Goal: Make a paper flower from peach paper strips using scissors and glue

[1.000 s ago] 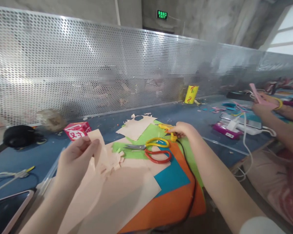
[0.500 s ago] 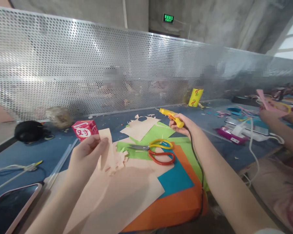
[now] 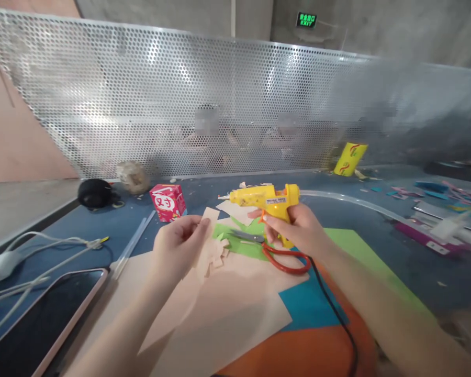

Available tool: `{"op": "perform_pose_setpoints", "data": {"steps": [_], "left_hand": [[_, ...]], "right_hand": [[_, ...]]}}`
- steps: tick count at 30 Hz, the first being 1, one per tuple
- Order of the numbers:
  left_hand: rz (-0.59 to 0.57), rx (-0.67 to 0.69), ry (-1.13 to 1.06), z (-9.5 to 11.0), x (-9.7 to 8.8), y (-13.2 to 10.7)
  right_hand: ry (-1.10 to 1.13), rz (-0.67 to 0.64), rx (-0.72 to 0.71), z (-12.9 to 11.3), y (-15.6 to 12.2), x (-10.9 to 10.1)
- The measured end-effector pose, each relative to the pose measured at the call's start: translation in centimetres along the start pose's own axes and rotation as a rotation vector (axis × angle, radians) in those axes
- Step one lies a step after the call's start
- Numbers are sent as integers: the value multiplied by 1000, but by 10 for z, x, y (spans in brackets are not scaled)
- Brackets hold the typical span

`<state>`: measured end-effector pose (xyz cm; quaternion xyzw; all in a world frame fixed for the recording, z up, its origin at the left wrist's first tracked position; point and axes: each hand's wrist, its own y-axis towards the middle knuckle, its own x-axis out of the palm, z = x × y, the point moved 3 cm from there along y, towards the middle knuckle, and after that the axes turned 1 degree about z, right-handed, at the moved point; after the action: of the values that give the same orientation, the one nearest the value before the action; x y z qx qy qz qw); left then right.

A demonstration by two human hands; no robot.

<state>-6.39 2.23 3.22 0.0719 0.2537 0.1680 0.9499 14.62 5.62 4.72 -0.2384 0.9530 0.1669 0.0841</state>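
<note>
Over the peach paper sheet (image 3: 227, 298) on the bench (image 3: 86, 225), the left hand (image 3: 180, 243) pinches a paper strip (image 3: 211, 214) while, apart from it, the right hand (image 3: 304, 230) grips a yellow glue gun (image 3: 259, 198), apparently readying to glue, which calls for careful nozzle (image 3: 224, 197) aim.

Yellow glue gun (image 3: 272, 200), orange trigger (image 3: 262, 215), nozzle (image 3: 223, 197) pointing left, pale paper strip (image 3: 211, 213), slanted, near the tip

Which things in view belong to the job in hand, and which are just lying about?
Likely part of the job:
- cream paper piece, in the left hand
- yellow glue gun, in the right hand
- scissors, on the sheets
- blue sheet and orange sheet, perhaps as stock

Apparently just lying about:
- pink box
- phone
- white cables
- yellow cylinder
</note>
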Motion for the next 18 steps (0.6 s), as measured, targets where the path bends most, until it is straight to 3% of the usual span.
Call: {"op": "perform_pose_setpoints", "data": {"steps": [8,18], "left_hand": [[21,8,7,2,0,-3],[-1,20,40,4,1,-4]], "right_hand": [[-400,59,-77,0,-8,8],[-553,75,-101,5,-9,8]]}}
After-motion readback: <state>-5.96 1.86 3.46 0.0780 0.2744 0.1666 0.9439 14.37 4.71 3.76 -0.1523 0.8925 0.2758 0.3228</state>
